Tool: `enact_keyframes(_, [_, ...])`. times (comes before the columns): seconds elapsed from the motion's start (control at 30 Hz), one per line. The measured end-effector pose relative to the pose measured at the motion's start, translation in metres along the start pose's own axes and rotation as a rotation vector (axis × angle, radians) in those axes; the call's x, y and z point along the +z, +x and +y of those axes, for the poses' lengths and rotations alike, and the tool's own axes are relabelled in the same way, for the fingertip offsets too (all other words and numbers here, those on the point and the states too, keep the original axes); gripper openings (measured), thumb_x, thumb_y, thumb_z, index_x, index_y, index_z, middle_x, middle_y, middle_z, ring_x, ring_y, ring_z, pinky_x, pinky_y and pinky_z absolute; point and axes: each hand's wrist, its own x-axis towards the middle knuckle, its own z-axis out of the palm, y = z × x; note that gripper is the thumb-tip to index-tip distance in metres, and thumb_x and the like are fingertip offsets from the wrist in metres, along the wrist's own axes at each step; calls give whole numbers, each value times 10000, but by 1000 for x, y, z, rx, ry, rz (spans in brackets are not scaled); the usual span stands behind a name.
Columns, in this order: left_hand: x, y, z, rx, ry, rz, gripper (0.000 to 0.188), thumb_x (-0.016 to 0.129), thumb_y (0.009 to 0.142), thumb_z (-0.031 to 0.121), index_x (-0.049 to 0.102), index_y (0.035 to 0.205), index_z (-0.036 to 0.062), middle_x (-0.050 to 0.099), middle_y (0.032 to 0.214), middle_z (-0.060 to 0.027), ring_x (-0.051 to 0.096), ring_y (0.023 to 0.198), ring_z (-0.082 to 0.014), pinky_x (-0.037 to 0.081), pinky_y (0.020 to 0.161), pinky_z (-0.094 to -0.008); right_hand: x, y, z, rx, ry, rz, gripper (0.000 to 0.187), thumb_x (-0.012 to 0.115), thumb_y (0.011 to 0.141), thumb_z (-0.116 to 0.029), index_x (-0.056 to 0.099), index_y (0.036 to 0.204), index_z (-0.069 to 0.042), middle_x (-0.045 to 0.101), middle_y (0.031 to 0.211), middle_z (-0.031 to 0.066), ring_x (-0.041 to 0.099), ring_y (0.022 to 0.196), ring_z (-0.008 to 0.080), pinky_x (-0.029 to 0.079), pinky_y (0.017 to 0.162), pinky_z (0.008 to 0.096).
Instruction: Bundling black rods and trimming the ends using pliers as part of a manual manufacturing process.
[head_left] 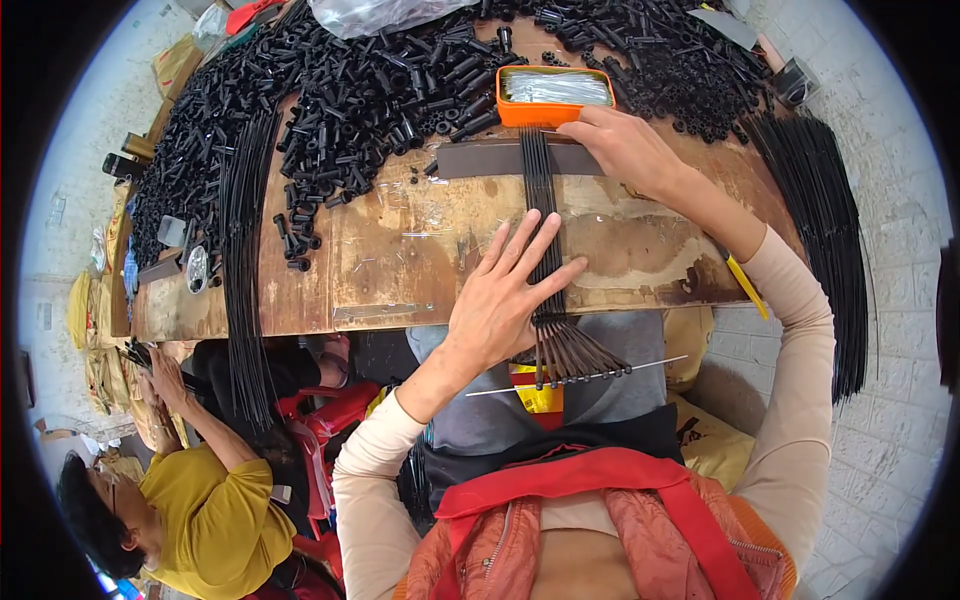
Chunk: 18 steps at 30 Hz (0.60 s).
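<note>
Lying across the bundle of thin black rods [538,170], the left hand [500,297] has its fingers spread wide. The right hand [632,150] bends its fingers near the bundle's far end, just beside an orange box [553,115] of silver pins [556,88]; whether it pinches anything, I cannot tell. The bundle crosses a dark strip [478,161] on the wooden table [385,270], and its near ends fan out past the edge, where a thin silver rod [660,362] runs along them. Black tubular parts [350,105] lie heaped beyond
</note>
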Motion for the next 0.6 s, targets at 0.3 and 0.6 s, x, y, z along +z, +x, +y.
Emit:
enact_keyframes(0.3, [-2,0,1,-2,26,-19,813,691,588,102,501,1367,237,258,1557,-150,240,1442,-342,227,1171,-478,2,-2,1,12,21,-8,251,558,823,-21,660,1051,-43,606,880,129,626,875,330,518,763,421])
enact_keyframes(0.6, [-9,3,3,-23,-82,-48,825,706,566,88,512,1355,231,271,1549,-153,263,1430,-343,246,1168,-460,9,12,2,-64,55,110,156,640,818,-49,633,971,-18,615,897,107,623,847,307,518,756,388])
